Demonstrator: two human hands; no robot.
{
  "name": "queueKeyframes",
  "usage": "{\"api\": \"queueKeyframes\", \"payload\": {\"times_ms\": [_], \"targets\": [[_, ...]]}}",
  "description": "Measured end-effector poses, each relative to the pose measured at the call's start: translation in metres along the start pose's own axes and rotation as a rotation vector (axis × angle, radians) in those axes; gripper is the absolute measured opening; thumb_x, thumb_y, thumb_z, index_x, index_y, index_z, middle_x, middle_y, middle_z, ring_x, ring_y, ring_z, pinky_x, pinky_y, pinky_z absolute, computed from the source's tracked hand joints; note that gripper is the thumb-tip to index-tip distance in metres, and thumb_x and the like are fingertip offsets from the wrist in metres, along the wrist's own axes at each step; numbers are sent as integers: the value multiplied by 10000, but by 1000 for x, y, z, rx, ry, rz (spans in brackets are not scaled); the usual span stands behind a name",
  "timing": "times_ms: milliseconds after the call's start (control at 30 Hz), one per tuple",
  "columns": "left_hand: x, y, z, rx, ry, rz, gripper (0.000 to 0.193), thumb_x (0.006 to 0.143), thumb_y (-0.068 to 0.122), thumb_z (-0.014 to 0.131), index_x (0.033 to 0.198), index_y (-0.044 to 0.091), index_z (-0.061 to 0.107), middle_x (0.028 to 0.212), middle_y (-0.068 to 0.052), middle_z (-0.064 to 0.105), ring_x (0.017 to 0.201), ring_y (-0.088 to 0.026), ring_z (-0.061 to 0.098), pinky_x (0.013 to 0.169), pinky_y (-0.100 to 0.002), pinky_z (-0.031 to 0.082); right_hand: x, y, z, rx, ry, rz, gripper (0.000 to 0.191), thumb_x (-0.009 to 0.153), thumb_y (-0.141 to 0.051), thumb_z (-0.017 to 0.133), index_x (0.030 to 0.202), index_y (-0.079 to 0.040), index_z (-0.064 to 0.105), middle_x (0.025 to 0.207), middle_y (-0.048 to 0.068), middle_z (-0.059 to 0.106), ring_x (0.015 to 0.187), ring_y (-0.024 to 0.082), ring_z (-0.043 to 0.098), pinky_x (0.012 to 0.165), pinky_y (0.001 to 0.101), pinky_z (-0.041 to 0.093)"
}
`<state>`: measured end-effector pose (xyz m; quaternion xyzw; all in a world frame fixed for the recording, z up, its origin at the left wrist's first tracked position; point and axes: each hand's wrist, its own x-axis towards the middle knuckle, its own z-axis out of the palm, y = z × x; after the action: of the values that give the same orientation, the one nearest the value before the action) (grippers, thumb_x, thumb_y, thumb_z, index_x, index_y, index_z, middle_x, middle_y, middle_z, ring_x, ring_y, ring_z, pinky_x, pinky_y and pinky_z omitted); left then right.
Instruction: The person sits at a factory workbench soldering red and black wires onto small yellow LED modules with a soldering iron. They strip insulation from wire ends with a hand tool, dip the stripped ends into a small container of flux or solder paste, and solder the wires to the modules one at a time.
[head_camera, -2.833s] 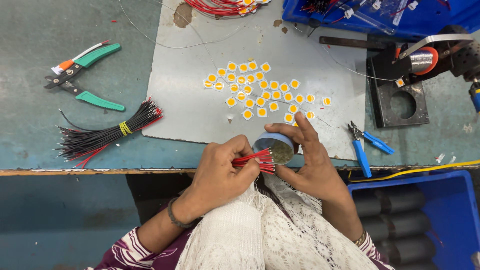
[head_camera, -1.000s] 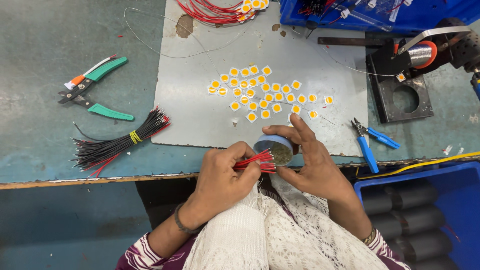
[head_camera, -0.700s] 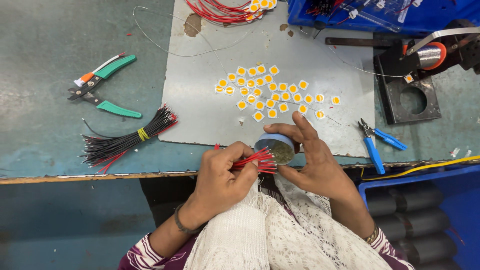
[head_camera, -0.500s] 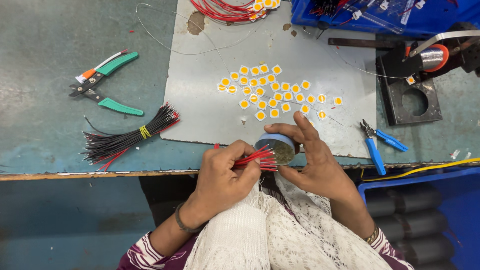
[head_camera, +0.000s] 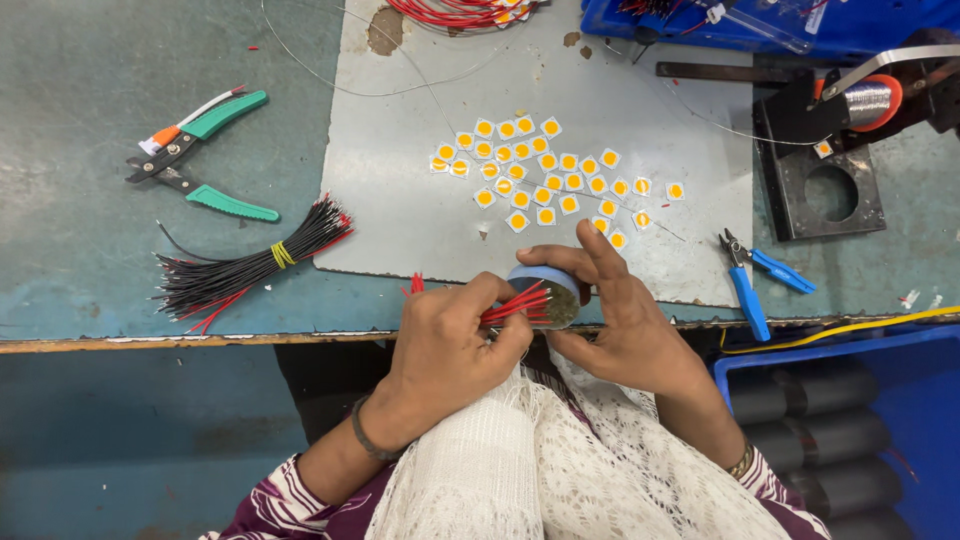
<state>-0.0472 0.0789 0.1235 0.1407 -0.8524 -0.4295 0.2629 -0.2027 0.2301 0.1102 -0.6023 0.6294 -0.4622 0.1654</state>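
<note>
- Little has shifted since the earlier frames: both hands stay at the bench's near edge, and only the view has drifted, so the bench things sit a bit further right and lower.
- Left hand (head_camera: 450, 340) is closed around a bunch of red wires (head_camera: 515, 303), whose long axis runs left to right, tips pointing right and slightly up.
- Those tips reach into a small round blue tin (head_camera: 545, 293), which sits at the front edge of the grey metal sheet (head_camera: 420, 200).
- Right hand (head_camera: 625, 320) cups the tin, thumb and fingers curled around its rim.
- Yellow square chips (head_camera: 545, 180) lie scattered just beyond the tin.
- Well to the left lie a tied bundle of black and red wires (head_camera: 255, 265) and green-handled pliers (head_camera: 195, 150).
</note>
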Motion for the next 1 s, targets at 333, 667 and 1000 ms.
{"api": "queueKeyframes", "payload": {"times_ms": [333, 667, 1000], "targets": [[-1, 3, -3, 167, 7, 83, 146, 818, 144, 735, 824, 34, 640, 584, -119, 627, 512, -295, 642, 495, -414, 483, 2, -2, 2, -28, 19, -19, 1187, 802, 20, 796, 1652, -257, 15, 1424, 159, 636, 1215, 315, 716, 1027, 410, 590], [-1, 4, -4, 213, -47, 61, 156, 814, 158, 727, 837, 31, 638, 567, -124, 624, 510, -315, 640, 515, -435, 493, 3, -4, 5, -59, 24, -49, 1181, 815, -4, 821, 1644, -245, 15, 1425, 178, 624, 1215, 331, 711, 1028, 424, 591], [-3, 4, -4, 213, -42, 60, 150, 813, 154, 725, 846, 35, 641, 577, -121, 630, 512, -312, 639, 507, -430, 489, 3, -3, 3, -54, 31, -28, 1181, 814, 0, 813, 1643, -253, 11, 1421, 173, 629, 1206, 328, 717, 1011, 414, 601]]}}
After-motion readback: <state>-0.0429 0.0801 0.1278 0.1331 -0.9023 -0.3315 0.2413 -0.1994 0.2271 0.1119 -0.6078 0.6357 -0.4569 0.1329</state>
